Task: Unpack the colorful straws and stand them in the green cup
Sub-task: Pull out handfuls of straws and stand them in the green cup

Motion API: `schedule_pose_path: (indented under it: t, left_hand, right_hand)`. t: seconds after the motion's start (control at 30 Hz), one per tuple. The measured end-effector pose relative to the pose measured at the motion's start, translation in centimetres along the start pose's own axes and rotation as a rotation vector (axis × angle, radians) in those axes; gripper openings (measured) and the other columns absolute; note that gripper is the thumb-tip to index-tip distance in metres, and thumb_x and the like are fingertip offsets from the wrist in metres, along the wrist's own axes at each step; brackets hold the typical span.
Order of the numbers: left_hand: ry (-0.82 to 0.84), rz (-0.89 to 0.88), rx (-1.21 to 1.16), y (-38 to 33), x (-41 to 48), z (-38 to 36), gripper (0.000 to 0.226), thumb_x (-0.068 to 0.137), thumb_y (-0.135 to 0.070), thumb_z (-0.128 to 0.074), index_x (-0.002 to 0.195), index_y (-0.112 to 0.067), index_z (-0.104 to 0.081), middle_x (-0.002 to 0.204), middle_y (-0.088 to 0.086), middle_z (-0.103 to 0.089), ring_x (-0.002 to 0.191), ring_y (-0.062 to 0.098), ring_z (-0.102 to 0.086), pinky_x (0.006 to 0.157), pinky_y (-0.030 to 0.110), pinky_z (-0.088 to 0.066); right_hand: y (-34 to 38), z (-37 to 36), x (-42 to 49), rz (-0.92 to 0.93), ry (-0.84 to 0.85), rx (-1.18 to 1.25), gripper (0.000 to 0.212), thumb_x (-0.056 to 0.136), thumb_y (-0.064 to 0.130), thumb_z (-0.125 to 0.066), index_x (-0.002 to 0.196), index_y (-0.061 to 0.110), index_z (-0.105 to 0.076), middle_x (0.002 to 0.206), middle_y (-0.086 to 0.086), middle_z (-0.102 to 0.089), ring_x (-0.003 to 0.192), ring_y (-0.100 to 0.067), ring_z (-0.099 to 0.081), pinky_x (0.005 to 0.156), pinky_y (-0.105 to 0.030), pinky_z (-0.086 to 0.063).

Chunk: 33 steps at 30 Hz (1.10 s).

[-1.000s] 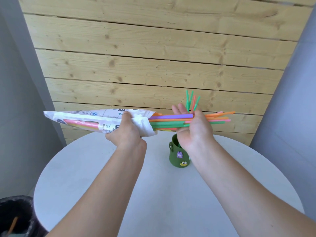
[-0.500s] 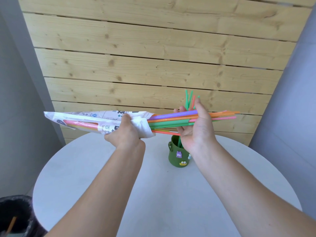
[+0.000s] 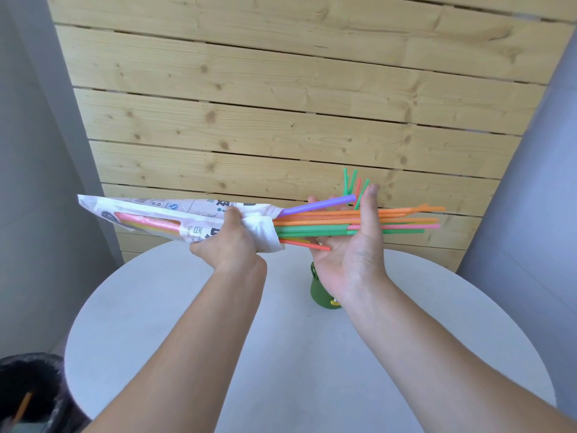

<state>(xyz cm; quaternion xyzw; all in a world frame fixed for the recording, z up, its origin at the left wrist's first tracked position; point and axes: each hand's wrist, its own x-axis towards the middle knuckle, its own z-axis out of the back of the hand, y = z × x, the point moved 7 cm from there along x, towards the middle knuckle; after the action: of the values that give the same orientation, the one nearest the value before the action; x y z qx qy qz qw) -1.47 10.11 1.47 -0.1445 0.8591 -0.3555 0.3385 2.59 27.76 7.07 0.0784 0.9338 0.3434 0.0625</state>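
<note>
Our left hand point(image 3: 229, 245) grips the white paper straw packet point(image 3: 156, 210) at mid-frame. Our right hand point(image 3: 349, 254) lies open, fingers straight, under the colorful straws point(image 3: 312, 229) poking from it. Just below stands the green cup point(image 3: 317, 292), holding a few upright straws point(image 3: 346, 182), on the round white desk point(image 3: 140, 307).

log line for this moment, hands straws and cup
phase: unpacking | left hand: grips packet | right hand: open palm under protruding straws | green cup: on table, few straws inside
</note>
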Motion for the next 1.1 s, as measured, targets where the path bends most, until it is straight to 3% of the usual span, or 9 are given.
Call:
schedule_pose_path:
  t: [0.07,0.2,0.33,0.43,0.53,0.67,0.73,0.9,1.1]
  left_hand:
    - [0.001,-0.015,-0.01,-0.2,0.1,0.1,0.061,0.08,-0.028,-0.083,0.125,-0.025,-0.043,0.118,-0.002,-0.068,0.103,0.024,-0.073,0.097,0.048,-0.06]
    - [0.003,-0.013,-0.012,-0.1,-0.1,0.1,0.061,0.08,-0.029,-0.082,0.125,-0.026,-0.041,0.12,-0.003,-0.067,0.104,0.024,-0.072,0.098,0.048,-0.06]
    - [0.006,0.009,-0.014,0.3,-0.7,0.0,0.064,0.08,-0.028,-0.083,0.13,-0.024,-0.043,0.119,-0.002,-0.067,0.103,0.025,-0.072,0.097,0.047,-0.06]
    - [0.028,0.038,-0.023,0.9,-1.2,-0.3,0.059,0.082,-0.026,-0.083,0.125,-0.025,-0.044,0.111,-0.004,-0.067,0.1,0.024,-0.073,0.095,0.047,-0.061]
    - [0.058,0.051,-0.007,1.3,-1.9,-0.6,0.056,0.081,-0.027,-0.083,0.121,-0.026,-0.044,0.106,-0.006,-0.067,0.099,0.024,-0.073,0.096,0.046,-0.06]
    - [0.087,0.085,-0.012,2.0,-2.7,-0.8,0.057,0.082,-0.025,-0.083,0.127,-0.023,-0.049,0.107,-0.005,-0.069,0.092,0.021,-0.072,0.089,0.04,-0.062]
    - [0.073,0.082,-0.022,1.8,-2.6,-0.5,0.056,0.083,-0.025,-0.083,0.127,-0.023,-0.049,0.11,-0.004,-0.069,0.089,0.019,-0.072,0.084,0.036,-0.061]
    - [0.05,0.065,-0.04,1.2,-2.2,-0.2,0.058,0.085,-0.023,-0.082,0.13,-0.022,-0.046,0.112,-0.003,-0.069,0.089,0.02,-0.073,0.082,0.037,-0.063]
    - [0.074,0.064,-0.028,1.9,-2.5,-0.5,0.057,0.084,-0.024,-0.083,0.131,-0.019,-0.049,0.114,-0.002,-0.072,0.092,0.02,-0.074,0.083,0.037,-0.063]
  right_hand:
    - [-0.3,-0.4,-0.4,-0.013,-0.001,-0.014,0.065,0.072,0.057,-0.075,0.125,0.023,-0.061,0.105,-0.015,-0.078,0.104,-0.026,-0.074,0.102,-0.048,-0.052]
    - [-1.1,-0.3,-0.3,-0.036,-0.075,-0.058,0.022,0.084,0.022,-0.079,0.102,0.014,-0.069,0.116,-0.017,-0.075,0.108,-0.028,-0.072,0.098,-0.047,-0.055]
    - [-1.4,0.0,0.2,-0.039,-0.127,-0.014,0.016,0.087,0.01,-0.073,0.102,0.012,-0.068,0.114,-0.014,-0.076,0.108,-0.027,-0.073,0.093,-0.044,-0.058]
    - [-0.9,-0.1,0.5,-0.033,-0.16,0.036,0.014,0.089,0.007,-0.066,0.103,0.01,-0.062,0.092,-0.011,-0.077,0.095,-0.027,-0.076,0.091,-0.042,-0.058]
    - [0.1,-0.1,0.8,0.015,-0.235,0.025,0.007,0.09,0.014,-0.064,0.095,0.012,-0.059,0.078,-0.005,-0.069,0.074,-0.023,-0.075,0.077,-0.035,-0.059]
    - [1.2,0.7,1.4,0.084,-0.395,-0.014,0.027,0.091,0.035,-0.068,0.084,0.013,-0.054,0.06,0.0,-0.057,0.049,-0.02,-0.065,0.064,-0.033,-0.057]
    - [1.5,1.0,1.9,0.076,-0.421,0.049,0.031,0.093,0.036,-0.064,0.083,0.011,-0.05,0.057,-0.001,-0.049,0.041,-0.019,-0.056,0.062,-0.034,-0.058]
    - [2.8,1.4,2.4,0.09,-0.464,0.202,0.031,0.096,0.027,-0.054,0.071,0.013,-0.04,0.051,0.001,-0.035,0.042,-0.017,-0.034,0.058,-0.03,-0.053]
    - [4.7,2.5,3.1,0.133,-0.501,0.23,0.026,0.093,0.027,-0.054,0.073,0.016,-0.04,0.041,0.005,-0.032,0.037,-0.015,-0.031,0.047,-0.022,-0.043]
